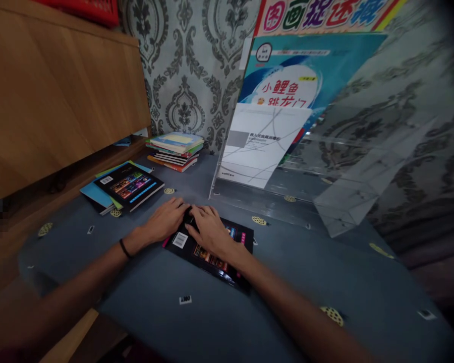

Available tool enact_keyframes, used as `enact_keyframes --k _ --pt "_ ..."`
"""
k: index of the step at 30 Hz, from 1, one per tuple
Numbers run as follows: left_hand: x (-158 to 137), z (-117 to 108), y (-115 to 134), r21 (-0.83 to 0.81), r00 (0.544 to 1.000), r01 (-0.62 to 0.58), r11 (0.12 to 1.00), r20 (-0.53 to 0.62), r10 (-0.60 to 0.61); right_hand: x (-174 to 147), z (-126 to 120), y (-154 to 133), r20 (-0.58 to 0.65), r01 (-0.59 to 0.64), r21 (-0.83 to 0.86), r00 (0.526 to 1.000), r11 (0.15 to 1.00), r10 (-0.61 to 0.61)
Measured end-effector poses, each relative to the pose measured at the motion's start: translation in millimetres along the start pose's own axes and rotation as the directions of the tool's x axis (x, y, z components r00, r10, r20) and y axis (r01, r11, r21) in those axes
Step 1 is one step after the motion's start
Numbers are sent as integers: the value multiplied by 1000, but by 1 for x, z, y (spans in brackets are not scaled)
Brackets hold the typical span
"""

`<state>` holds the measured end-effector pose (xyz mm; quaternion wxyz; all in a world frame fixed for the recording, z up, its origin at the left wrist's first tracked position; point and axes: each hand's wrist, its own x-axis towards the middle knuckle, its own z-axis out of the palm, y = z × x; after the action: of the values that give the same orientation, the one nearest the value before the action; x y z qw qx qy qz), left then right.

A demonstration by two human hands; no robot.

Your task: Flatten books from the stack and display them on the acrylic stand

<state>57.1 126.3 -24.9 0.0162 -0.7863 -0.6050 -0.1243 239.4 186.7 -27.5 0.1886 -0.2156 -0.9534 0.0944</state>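
A black book (208,259) with a barcode, small colour pictures and a pink edge lies on the grey-blue cloth in front of me. My left hand (168,219) is at the book's far left edge, with its fingers closed over that corner; the fingertips are partly hidden. Resting on top of the cover is my right hand (210,229), its thumb held apart from the bent fingers. The two hands nearly touch at the fingertips. A dark band circles the left wrist.
A clear acrylic rack (340,204) holds a white booklet (263,151) and a teal book (333,65). Left of it are a stack of books (177,148) and a smaller pile topped by a black book (130,184). A wooden cabinet (64,85) overhangs the table's left side.
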Motion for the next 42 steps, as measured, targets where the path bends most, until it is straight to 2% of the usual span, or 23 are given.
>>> enact_keyframes --k 7,14,16,19,23,31,42 --pt "0 1 1 -16 999 7 1000 -38 -8 -2 -3 5 29 -34 48 999 998 33" --pt "0 5 4 79 998 16 997 -56 -11 -25 -9 12 95 -73 -55 992 996 78" --pt "3 1 9 102 999 -27 994 -17 29 -29 -10 11 118 -79 -67 989 995 86" --pt "11 -9 21 110 992 -85 990 104 74 -29 -9 10 117 -74 -72 990 995 82" --pt "24 -17 37 179 979 -67 982 203 29 -26 -8 10 101 -71 -57 992 996 77" --pt "28 -11 55 359 981 47 932 158 -110 -41 -10 16 39 -68 -58 997 996 70" --pt "27 -5 50 297 986 54 953 134 -97 -52 -11 18 16 -74 -85 997 994 75"
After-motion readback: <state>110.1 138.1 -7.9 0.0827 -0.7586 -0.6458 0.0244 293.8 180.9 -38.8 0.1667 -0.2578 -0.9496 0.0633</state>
